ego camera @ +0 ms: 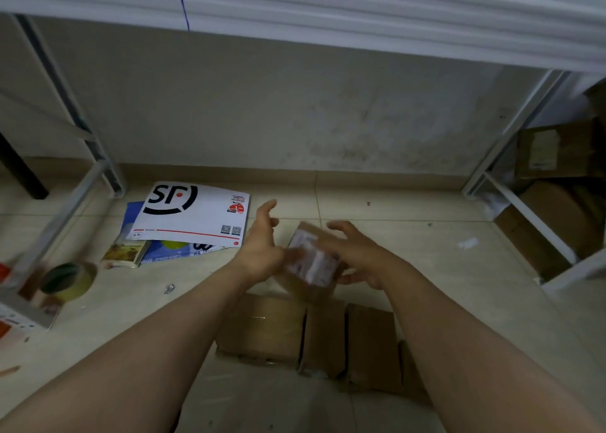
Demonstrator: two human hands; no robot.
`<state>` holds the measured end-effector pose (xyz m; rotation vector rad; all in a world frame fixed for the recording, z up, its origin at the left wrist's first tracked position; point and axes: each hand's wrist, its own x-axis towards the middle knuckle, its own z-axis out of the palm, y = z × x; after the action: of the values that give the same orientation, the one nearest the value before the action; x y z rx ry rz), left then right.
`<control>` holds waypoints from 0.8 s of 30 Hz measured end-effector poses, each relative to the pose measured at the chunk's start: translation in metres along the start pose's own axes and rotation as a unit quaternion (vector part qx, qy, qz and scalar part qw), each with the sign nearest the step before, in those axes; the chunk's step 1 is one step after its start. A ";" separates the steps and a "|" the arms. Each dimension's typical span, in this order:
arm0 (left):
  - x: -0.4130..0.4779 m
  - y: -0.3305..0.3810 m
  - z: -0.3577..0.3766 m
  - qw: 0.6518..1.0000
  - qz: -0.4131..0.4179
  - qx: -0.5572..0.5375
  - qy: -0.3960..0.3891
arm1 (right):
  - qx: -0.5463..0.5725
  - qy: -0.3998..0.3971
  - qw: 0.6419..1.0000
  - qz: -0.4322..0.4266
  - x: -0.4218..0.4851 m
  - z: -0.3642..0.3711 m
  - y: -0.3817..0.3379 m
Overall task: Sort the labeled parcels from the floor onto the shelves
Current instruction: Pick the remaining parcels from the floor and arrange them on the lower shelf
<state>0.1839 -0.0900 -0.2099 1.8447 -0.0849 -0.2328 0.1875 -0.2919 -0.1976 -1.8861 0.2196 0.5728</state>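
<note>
Two hands flank the parcel (311, 260) mid-frame: the pickup step, we judge. Our left hand (262, 245) has its fingers spread; our right hand (357, 255) is too blurred to tell. Next we need a firm hold, then a lift to the shelf (328, 22) at twelve o'clock.

1. A white flat envelope (193, 214) with a big black "SF" mark lies on the floor, left of centre.
2. A blue paper pack (170, 252) lies under it and shows at its lower edge.
3. A small booklet (124, 252) with a yellowish picture lies just beside the pack, on its left.
4. A roll of clear tape (70, 280) stands at the left.
5. A white paper scrap (467, 243) lies at the right on the pale tiled floor (410, 236).
6. The stained wall (262, 111) fills the upper middle.
</note>
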 end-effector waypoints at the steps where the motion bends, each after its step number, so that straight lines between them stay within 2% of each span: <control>1: 0.001 -0.002 -0.002 0.999 -0.009 -0.032 -0.010 | 0.081 0.021 0.996 0.028 0.002 -0.003 0.003; 3: 0.000 -0.004 -0.004 0.998 -0.018 -0.018 -0.060 | 0.202 0.048 0.975 0.079 0.005 -0.007 0.005; 5: -0.004 -0.005 -0.003 0.996 -0.023 0.018 -0.090 | 0.232 0.055 0.967 0.095 0.007 -0.008 0.006; 10: -0.002 -0.002 0.006 0.998 -0.003 0.023 -0.055 | 0.212 0.018 0.973 0.090 0.006 -0.004 -0.001; 15: -0.004 0.001 0.003 0.997 -0.017 -0.058 -0.051 | 0.087 0.017 0.989 0.116 -0.009 -0.011 -0.014; 18: -0.009 0.017 0.004 0.997 -0.011 -0.057 -0.050 | 0.018 0.046 0.997 0.067 -0.027 -0.026 -0.027; 21: -0.019 0.047 0.009 0.995 0.016 -0.088 -0.049 | 0.021 0.056 0.998 0.009 -0.057 -0.051 -0.054; 24: -0.034 0.096 0.021 0.990 0.085 -0.103 -0.040 | 0.003 0.059 0.996 -0.066 -0.101 -0.079 -0.093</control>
<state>0.1527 -0.1313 -0.1195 1.6123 -0.2635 -0.1878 0.1604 -0.3403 -0.0492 -1.9147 0.1722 0.3723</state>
